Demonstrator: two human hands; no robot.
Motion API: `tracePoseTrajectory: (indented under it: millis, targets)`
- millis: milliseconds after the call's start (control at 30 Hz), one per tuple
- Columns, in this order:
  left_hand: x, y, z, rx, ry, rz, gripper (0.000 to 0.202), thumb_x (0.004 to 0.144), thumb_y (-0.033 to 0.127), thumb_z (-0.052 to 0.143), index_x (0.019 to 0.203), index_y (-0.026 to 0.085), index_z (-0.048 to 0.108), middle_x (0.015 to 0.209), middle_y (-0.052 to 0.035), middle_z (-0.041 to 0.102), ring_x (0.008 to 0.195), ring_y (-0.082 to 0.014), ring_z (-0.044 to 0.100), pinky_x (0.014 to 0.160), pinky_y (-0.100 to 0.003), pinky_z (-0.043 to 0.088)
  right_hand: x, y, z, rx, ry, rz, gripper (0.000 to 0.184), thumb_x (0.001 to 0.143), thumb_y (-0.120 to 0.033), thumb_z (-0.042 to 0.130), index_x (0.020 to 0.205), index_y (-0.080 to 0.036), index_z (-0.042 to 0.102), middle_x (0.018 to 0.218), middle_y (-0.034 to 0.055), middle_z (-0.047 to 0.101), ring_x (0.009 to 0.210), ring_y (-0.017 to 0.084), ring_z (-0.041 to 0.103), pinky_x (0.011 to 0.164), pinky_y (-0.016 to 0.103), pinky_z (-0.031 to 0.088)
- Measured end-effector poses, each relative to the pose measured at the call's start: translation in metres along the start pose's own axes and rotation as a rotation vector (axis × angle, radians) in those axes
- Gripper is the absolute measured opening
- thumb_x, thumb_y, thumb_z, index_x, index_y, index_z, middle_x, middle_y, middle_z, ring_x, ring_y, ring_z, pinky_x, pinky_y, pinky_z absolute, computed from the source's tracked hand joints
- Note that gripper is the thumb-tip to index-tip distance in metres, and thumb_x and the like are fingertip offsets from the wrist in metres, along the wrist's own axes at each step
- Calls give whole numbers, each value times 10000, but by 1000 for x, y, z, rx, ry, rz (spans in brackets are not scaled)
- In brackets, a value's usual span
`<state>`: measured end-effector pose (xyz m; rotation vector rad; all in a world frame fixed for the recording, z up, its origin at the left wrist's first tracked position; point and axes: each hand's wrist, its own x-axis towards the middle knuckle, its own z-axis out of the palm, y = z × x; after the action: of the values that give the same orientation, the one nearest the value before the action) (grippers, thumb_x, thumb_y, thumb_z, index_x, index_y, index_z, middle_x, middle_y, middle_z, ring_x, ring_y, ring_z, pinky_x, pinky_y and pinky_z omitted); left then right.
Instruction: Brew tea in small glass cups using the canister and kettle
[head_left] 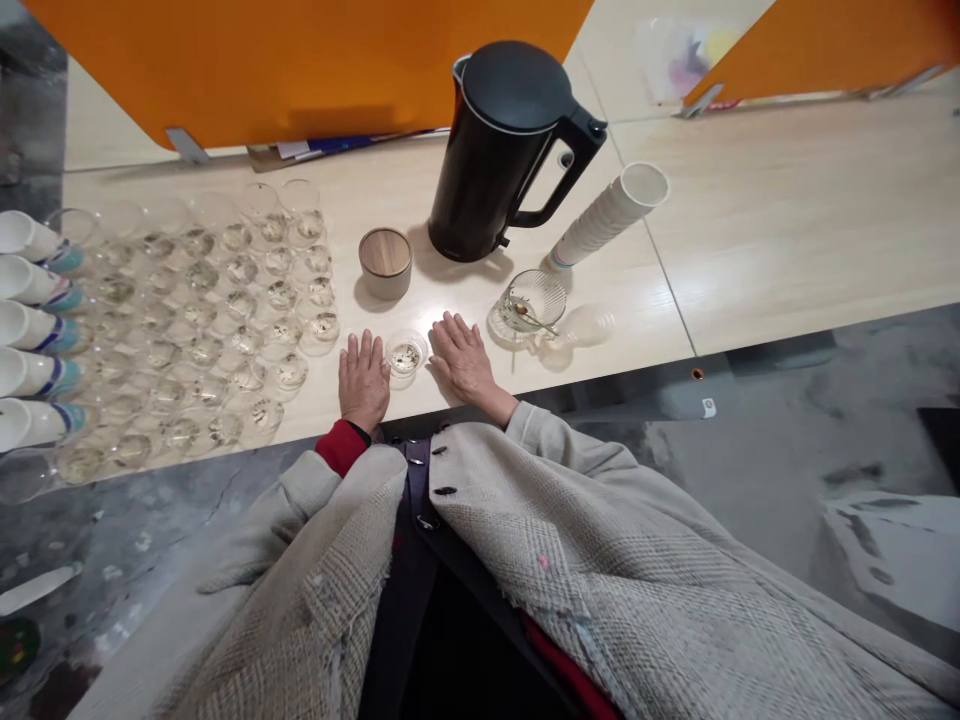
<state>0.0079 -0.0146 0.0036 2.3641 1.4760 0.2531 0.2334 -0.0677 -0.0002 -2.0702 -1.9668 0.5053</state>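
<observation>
My left hand (364, 381) lies flat on the light wooden table (787, 230), fingers stretched out, holding nothing. My right hand (463, 357) lies flat too, fingers spread, empty. Between them stands a small clear glass cup (406, 356) with a little dark matter at its bottom; neither hand touches it. Just right of my right hand is a clear glass bowl (533, 301) with a spoon in it.
Several rows of small clear glass cups (225, 310) fill the table's left side, with paper cups (34, 330) lying at the far left. A black electric kettle (504, 150), a round wooden-lidded container (385, 262) and a tipped stack of paper cups (609, 214) stand behind. Orange dividers (300, 60) back the table.
</observation>
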Motion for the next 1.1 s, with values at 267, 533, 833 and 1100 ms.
tracePoseTrajectory:
  millis: [267,533,833,1100]
  targets:
    - [0,0,1,14,-11,-12,600,1080,296,369,1643,99,437,1776,-151,292,1693,-341,134,1373,-603,164,2,-9,8,-43,-22,11,714,1101,-438,400,1717,-106,257,1817,152,152,1712,310,73,1373,588,-17]
    - [0,-1,3,-11,16,-3,592,1081,295,358,1637,113,450,1765,-157,309,1696,-314,132,1373,-607,161,4,-10,8,-81,-45,31,707,1097,-403,390,1716,-92,251,1820,148,147,1714,301,55,1378,572,-22]
    - [-1,-2,4,19,30,6,592,1090,296,334,1634,93,451,1764,-158,311,1689,-333,168,1367,-597,185,2,-6,12,-43,24,-12,694,1094,-396,380,1705,-83,281,1810,158,179,1709,313,96,1374,588,5]
    - [0,-3,7,24,44,-3,578,1081,289,366,1627,133,475,1758,-139,339,1688,-316,175,1372,-585,185,3,-3,16,-43,13,-14,702,1090,-401,378,1706,-79,274,1812,167,163,1710,318,86,1371,600,-2]
